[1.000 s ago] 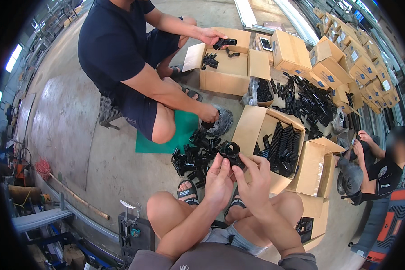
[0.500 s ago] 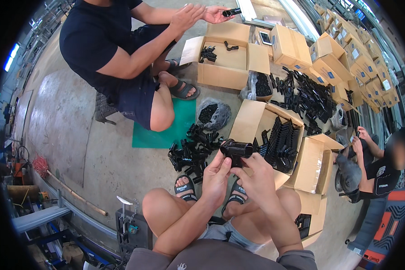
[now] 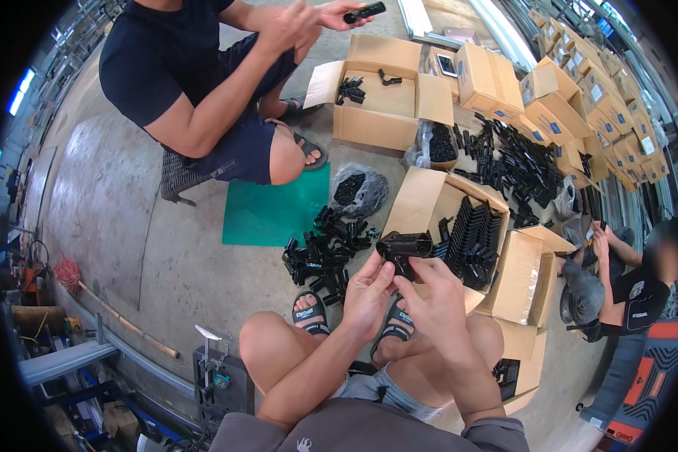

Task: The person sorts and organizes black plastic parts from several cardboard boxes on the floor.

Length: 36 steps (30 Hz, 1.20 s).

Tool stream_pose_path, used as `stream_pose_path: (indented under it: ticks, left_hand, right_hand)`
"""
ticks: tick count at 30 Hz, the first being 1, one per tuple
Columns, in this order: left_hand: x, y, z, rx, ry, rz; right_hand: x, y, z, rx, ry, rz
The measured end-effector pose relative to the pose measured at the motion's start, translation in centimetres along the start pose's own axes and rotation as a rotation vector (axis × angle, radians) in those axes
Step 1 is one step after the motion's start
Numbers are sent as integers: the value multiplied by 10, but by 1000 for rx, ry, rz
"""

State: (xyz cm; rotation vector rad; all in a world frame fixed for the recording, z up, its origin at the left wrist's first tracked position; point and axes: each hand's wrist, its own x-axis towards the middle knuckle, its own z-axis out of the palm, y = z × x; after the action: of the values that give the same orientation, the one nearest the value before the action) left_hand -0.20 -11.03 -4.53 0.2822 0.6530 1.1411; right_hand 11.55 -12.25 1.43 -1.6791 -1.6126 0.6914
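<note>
Between my hands, above my feet, is a glossy black tube fitting (image 3: 404, 244) with a wide tubular end toward the right. My left hand (image 3: 371, 292) has its fingers and thumb closed round the fitting's left side. With thumb and fingers, my right hand (image 3: 432, 295) grips its lower right part; whether a smaller piece lies in those fingertips is hidden. Just beyond, on the floor, is a loose heap of similar black fittings (image 3: 325, 252). An open cardboard box (image 3: 414, 197) to the right holds rows of black fittings (image 3: 471, 241).
Opposite, a seated co-worker (image 3: 181, 83) holds a black tubular part (image 3: 364, 13). Another person (image 3: 631, 282) works at the right. A bag of small black pieces (image 3: 359, 190) lies near a green mat (image 3: 271, 215). More black parts (image 3: 516, 162) and stacked cartons (image 3: 606, 98) stand beyond.
The fitting in my hands has risen and shifted slightly right, and its tube has turned a little. The co-worker opposite has leaned and drawn their hands and black part to the left.
</note>
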Motion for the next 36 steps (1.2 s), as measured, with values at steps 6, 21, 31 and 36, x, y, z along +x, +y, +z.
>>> stream_pose_path:
  ticks: [6, 21, 31, 36]
  left_hand:
    - [1, -2, -10, -1, -41, -55]
    - [-1, 9, -6, -59, -100, -10]
    - [-3, 9, -6, -39, -80, -2]
    - [-3, 10, -4, -14, -81, 14]
  right_hand:
    - [-1, 3, 4, -118, 13, -121]
    - [-5, -1, 2, -44, -6, -116]
    - [-5, 4, 5, 103, -26, -21]
    - [-7, 8, 8, 191, 17, -38]
